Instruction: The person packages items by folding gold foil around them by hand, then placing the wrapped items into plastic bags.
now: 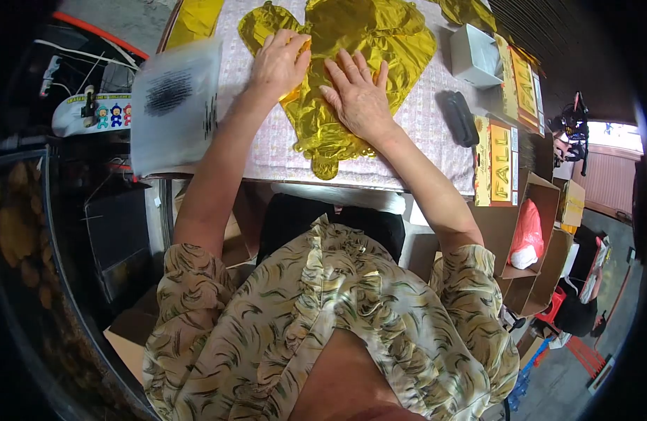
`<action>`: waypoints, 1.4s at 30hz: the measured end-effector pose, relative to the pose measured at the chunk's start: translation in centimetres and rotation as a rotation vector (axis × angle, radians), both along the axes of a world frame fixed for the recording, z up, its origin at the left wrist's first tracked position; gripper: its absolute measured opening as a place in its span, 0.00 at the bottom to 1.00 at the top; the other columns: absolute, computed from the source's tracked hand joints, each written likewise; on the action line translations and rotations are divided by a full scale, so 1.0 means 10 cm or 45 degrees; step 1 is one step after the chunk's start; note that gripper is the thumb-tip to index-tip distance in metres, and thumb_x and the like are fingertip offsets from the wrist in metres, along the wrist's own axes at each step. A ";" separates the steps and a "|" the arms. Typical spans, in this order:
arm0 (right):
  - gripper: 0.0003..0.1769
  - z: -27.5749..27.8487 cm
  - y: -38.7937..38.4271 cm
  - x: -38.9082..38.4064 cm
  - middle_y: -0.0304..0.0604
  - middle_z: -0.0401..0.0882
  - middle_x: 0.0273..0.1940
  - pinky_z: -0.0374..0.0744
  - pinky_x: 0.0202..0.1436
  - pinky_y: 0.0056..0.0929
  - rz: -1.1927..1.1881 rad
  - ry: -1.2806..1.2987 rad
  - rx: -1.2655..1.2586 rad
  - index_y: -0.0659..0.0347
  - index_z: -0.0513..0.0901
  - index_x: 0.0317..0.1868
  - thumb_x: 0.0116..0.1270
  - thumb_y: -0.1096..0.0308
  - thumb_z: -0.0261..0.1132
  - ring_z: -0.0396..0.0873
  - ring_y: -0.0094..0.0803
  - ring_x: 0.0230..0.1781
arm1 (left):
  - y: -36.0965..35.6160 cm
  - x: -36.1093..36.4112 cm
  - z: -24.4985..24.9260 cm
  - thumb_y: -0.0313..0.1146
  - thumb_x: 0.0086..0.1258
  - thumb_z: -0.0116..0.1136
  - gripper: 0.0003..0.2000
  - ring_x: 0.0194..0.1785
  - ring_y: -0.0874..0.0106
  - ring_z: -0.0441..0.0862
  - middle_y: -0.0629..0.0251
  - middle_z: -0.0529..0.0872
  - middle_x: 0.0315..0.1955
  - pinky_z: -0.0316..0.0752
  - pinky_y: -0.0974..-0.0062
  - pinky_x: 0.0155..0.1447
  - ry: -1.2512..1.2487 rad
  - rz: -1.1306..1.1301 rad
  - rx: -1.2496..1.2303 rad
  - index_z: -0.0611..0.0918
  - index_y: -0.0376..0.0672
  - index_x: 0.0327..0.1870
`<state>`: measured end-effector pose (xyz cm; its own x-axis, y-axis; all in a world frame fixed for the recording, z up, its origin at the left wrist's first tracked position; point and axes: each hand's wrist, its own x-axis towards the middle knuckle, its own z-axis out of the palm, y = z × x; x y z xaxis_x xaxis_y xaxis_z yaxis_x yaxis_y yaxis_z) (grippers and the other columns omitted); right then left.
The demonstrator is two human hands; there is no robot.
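Observation:
A flat, crinkled gold foil balloon (369,35) is spread over the table, with a small rounded tab at its near end. My left hand (280,64) is at the foil's left side, its fingers bent and closed on a fold there; the fingertips are partly hidden. Pressed flat on the middle of the foil, my right hand (360,97) has its fingers spread and holds nothing.
A pale checked cloth (257,158) covers the table. A clear plastic bag (176,105) lies at the left edge. To the right are a black case (459,118), a white box (475,57) and "FALL" packages (496,161). Cardboard boxes (530,242) stand below right.

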<state>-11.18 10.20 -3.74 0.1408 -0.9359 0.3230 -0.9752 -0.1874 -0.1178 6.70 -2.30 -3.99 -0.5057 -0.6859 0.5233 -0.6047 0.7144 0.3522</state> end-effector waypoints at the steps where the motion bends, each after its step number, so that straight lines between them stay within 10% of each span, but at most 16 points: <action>1: 0.32 0.01 0.01 0.00 0.51 0.65 0.79 0.50 0.78 0.77 0.008 0.007 0.032 0.51 0.71 0.77 0.81 0.43 0.54 0.59 0.52 0.82 | 0.01 -0.01 0.01 0.35 0.73 0.64 0.17 0.56 0.51 0.82 0.54 0.85 0.53 0.78 0.59 0.64 0.002 0.000 0.002 0.85 0.44 0.61; 30: 0.32 0.10 0.04 -0.02 0.47 0.63 0.81 0.53 0.79 0.74 -0.062 -0.027 0.014 0.51 0.70 0.78 0.80 0.47 0.57 0.61 0.52 0.81 | 0.04 -0.01 0.01 0.42 0.72 0.65 0.13 0.56 0.62 0.81 0.70 0.85 0.51 0.79 0.59 0.60 -0.056 0.111 0.081 0.91 0.56 0.55; 42: 0.31 0.05 0.04 -0.01 0.46 0.63 0.81 0.54 0.78 0.75 -0.072 -0.002 0.096 0.50 0.70 0.78 0.82 0.46 0.55 0.59 0.52 0.82 | -0.03 -0.02 -0.08 0.27 0.72 0.59 0.11 0.54 0.54 0.84 0.51 0.87 0.50 0.81 0.59 0.62 0.052 0.128 0.027 0.88 0.32 0.48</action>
<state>-11.33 10.60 -3.25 0.0865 -0.9640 0.2514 -0.9838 -0.1224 -0.1307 6.45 -2.63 -4.77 -0.4122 -0.7433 0.5270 -0.6578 0.6429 0.3923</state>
